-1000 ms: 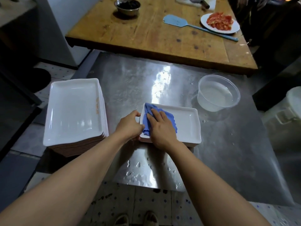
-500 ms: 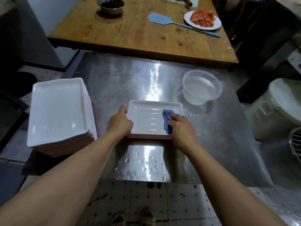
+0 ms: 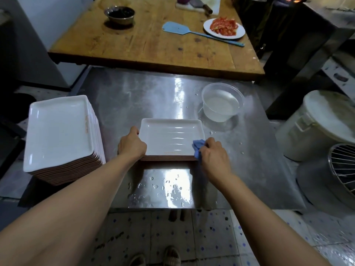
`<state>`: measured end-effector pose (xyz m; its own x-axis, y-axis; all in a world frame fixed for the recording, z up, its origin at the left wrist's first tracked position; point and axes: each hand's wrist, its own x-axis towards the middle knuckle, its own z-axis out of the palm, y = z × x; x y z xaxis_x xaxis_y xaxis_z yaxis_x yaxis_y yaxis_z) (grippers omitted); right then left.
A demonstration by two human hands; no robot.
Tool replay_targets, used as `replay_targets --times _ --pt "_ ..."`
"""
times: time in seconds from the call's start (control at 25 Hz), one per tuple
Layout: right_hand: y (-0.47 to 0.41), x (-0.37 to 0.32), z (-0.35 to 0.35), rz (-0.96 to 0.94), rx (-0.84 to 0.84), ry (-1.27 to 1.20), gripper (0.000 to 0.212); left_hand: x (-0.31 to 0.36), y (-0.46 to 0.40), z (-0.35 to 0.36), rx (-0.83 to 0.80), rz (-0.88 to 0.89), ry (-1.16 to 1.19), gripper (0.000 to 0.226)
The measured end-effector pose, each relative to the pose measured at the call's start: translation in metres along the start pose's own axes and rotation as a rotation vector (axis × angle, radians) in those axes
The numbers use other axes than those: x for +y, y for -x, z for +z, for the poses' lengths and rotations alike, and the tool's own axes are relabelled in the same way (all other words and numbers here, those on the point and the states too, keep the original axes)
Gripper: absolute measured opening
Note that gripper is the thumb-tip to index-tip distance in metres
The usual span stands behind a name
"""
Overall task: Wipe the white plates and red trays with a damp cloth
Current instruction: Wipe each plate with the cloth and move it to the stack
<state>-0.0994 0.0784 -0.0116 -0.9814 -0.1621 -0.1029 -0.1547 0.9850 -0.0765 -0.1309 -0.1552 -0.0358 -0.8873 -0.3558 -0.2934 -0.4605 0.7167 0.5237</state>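
Clear tub [image 3: 222, 104] of water beside white plate [image 3: 170, 138]

Dim indoor light, cool cast. Strong specular glare on the steel table [image 3: 180, 89], a streak at centre and a patch at the near edge. Corners dark. Wide-angle bowing at frame edges. Mild softness overall; wire rack [image 3: 343, 167] at right slightly smeared.

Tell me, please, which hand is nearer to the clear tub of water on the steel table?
Right. The right hand, gripping the blue cloth at the plate's near right corner, lies just below the tub. The left hand holds the plate's left edge, farther away.
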Motion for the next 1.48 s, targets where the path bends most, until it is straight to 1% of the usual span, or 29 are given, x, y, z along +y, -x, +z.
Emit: replay_targets --times 0.08,0.12,0.2,0.24,0.32,0.4,0.48,0.56,0.68,0.76,0.84,0.96,1.08,1.16,1.24,1.32,1.48 --pt "0.004 0.007 -0.01 0.092 0.056 -0.206 0.024 0.002 0.007 0.0 0.034 0.023 -0.12 0.039" --pt "0.006 0.012 -0.015 0.133 0.083 -0.358 0.022 0.004 0.012 0.0 0.075 0.062 -0.192 0.043" --pt "0.011 0.017 -0.025 0.202 0.089 -0.717 0.015 0.012 0.025 0.004 0.142 0.224 -0.267 0.045" --pt "0.013 0.02 -0.028 0.229 0.102 -0.806 0.014 0.017 0.032 0.008 0.145 0.332 -0.271 0.042" --pt "0.014 0.024 -0.03 0.275 0.123 -0.739 0.022 0.026 0.043 0.02 0.1 0.507 -0.283 0.033" --pt "0.017 0.027 -0.026 0.288 0.142 -0.718 0.024 0.034 0.048 0.033 0.066 0.589 -0.36 0.024" --pt "0.021 0.03 -0.022 0.296 0.154 -0.742 0.021 0.04 0.046 0.041 0.083 0.615 -0.48 0.016" --pt "0.024 0.035 -0.019 0.317 0.175 -0.76 0.02 0.042 0.044 0.044 0.108 0.623 -0.531 0.017" --pt "0.028 0.037 -0.022 0.341 0.22 -0.777 0.02 0.041 0.047 0.038 0.15 0.648 -0.46 0.013" --pt "0.03 0.038 -0.025 0.342 0.244 -0.792 0.019 0.042 0.053 0.031 0.21 0.726 -0.363 0.004" --pt "0.031 0.037 -0.029 0.339 0.277 -0.803 0.02 0.046 0.058 0.024 0.281 0.803 -0.298 0.008" --pt "0.033 0.034 -0.032 0.336 0.302 -0.821 0.021 0.059 0.056 0.013 0.376 0.856 -0.353 0.014" --pt "0.036 0.033 -0.037 0.325 0.332 -0.82 0.024 0.071 0.047 0.003 0.39 0.843 -0.431 0.01" --pt "0.038 0.032 -0.044 0.315 0.393 -0.819 0.026 0.079 0.045 -0.004 0.38 0.8 -0.36 0.004" --pt "0.038 0.03 -0.055 0.312 0.442 -0.855 0.028 0.084 0.048 -0.014 0.391 0.752 -0.223 0.009" --pt "0.035 0.024 -0.07 0.3 0.472 -0.906 0.028 0.089 0.055 -0.028 0.399 0.704 -0.076 0.009" --pt "0.026 -0.001 -0.113 0.137 0.63 -0.875 0.032 0.091 0.075 -0.068 0.383 0.652 0.263 0.005"
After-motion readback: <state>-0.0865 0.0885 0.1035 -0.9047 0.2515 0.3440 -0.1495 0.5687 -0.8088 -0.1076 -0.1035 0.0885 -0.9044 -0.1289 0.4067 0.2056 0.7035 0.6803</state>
